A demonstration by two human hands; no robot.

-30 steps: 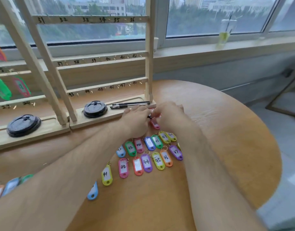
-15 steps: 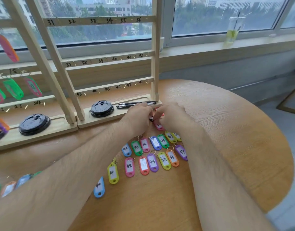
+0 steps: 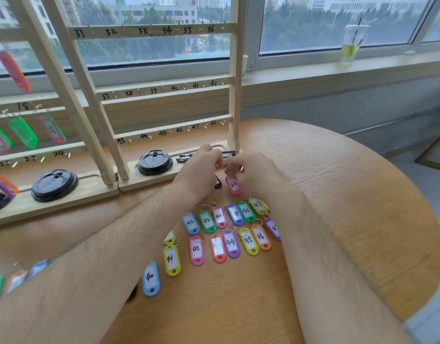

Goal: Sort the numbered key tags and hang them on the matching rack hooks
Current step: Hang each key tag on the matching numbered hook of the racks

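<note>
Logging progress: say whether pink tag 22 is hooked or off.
Off: the right hand pinches pink tag 22 at its ring end; it hangs on no rack hook.

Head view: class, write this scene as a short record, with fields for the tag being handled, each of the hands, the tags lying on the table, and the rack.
Tag handled: pink tag marked 22
Right hand: pinches the top end of that tag
Left hand: fingers curled close beside the tag; what it grips is hidden
Table: loose tags in roughly two rows, numbered 40 to 47
Rack: hooks 31 to 48 all bare
</note>
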